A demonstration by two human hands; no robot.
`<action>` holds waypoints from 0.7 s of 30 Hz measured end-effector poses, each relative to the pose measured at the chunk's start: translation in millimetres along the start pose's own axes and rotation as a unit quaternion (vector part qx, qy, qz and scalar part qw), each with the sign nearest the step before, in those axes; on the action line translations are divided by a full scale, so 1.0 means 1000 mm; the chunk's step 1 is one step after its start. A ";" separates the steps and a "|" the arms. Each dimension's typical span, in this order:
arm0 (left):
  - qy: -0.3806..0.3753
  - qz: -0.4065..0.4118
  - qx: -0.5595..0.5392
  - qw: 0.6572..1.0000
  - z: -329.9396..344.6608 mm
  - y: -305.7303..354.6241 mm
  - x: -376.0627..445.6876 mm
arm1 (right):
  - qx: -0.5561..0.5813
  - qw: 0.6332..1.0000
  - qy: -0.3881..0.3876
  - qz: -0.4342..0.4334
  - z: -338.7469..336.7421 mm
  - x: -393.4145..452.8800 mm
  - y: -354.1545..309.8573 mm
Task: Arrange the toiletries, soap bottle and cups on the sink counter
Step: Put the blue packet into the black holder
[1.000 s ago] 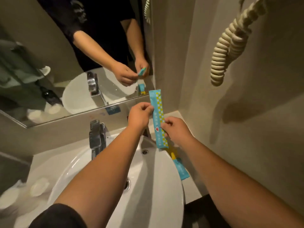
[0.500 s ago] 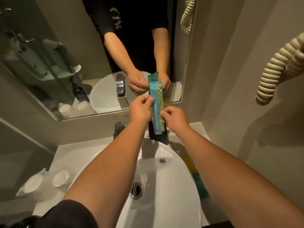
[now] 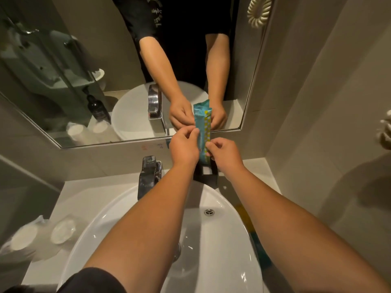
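- Both hands are up at the back of the sink, and between them stands a blue sachet [image 3: 202, 132] with a yellow dotted strip, upright in front of the mirror's [image 3: 63, 81] lower edge.
- The left hand [image 3: 184, 148] pinches the sachet's left edge, fingers [image 3: 193, 133] closed on it.
- The right hand [image 3: 225, 152] grips the lower right edge, fingertips tight on the packet.
- Right below the sachet sits a small black holder [image 3: 206, 176] on the bench [image 3: 88, 193], against the back wall; the sachet's bottom end is just above it, contact impossible to judge.
- The chrome tap [image 3: 149, 176] stands just left of the left wrist, behind the white basin [image 3: 222, 261].
- Over on the bench's left side, two wrapped cups [image 3: 40, 235] lie beside each other, well apart from the hands.
- In the mirror, a dark soap bottle [image 3: 96, 106] shows; the bottle itself is out of view.
- More sachets, yellow and blue [image 3: 257, 244], lie on the bench to the right of the basin, partly hidden by the right forearm.
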State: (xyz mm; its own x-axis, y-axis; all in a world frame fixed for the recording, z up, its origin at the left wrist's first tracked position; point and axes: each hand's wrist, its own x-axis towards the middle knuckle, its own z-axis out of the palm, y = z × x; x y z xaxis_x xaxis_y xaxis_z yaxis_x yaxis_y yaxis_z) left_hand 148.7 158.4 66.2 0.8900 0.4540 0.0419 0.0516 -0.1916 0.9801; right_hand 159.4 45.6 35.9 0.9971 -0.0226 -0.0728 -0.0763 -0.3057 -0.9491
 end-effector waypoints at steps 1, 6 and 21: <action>0.001 0.000 0.001 1.000 0.000 0.000 0.000 | -0.002 1.000 -0.002 0.000 0.001 0.001 0.000; -0.001 -0.019 0.022 1.000 -0.001 -0.015 -0.007 | -0.062 0.997 -0.030 0.016 -0.003 -0.003 0.009; -0.007 -0.100 0.061 0.993 0.012 -0.051 -0.025 | -0.245 0.968 -0.050 0.029 -0.003 -0.003 0.044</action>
State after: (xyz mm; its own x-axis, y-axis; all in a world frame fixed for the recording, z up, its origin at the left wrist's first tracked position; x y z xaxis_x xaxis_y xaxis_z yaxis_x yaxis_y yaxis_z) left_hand 129.1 146.8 12.8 0.8621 0.4825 -0.1551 0.2825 -0.2033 0.9375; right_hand 152.9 29.7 -4.8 0.9841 0.0320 -0.1749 -0.0982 -0.7221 -0.6848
